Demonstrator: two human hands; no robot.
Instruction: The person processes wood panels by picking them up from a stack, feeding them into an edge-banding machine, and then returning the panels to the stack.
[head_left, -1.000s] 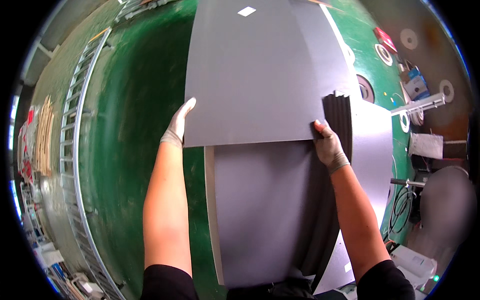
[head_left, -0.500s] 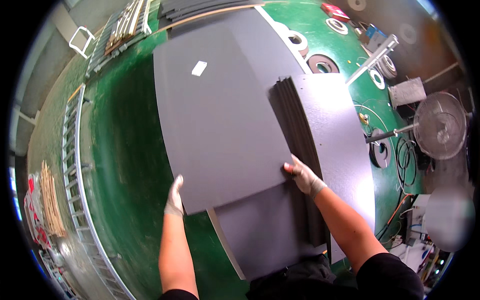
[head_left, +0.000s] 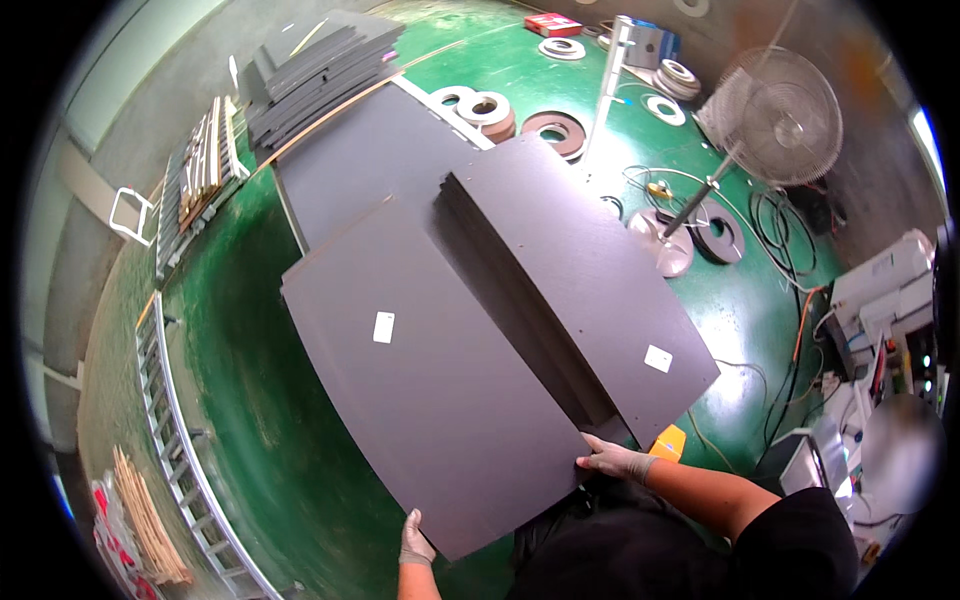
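both gloved hands still grip the dark grey panel [head_left: 440, 400], left hand [head_left: 416, 541] and right hand [head_left: 613, 461] closed on its near edge; it has swung further left off the stack of panels [head_left: 580, 290]

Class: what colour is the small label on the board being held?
White small rectangular label, on the dark grey board; head view.

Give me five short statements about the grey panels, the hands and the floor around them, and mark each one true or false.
1. Both hands hold the near edge of the large grey panel. True: left hand, right hand.
2. The floor is red. False: it is green.
3. A stand fan stands at the upper right. True.
4. The held panel bears no label. False: a small white label sits on it.
5. The stack of panels lies left of the held one. False: it lies to its right.
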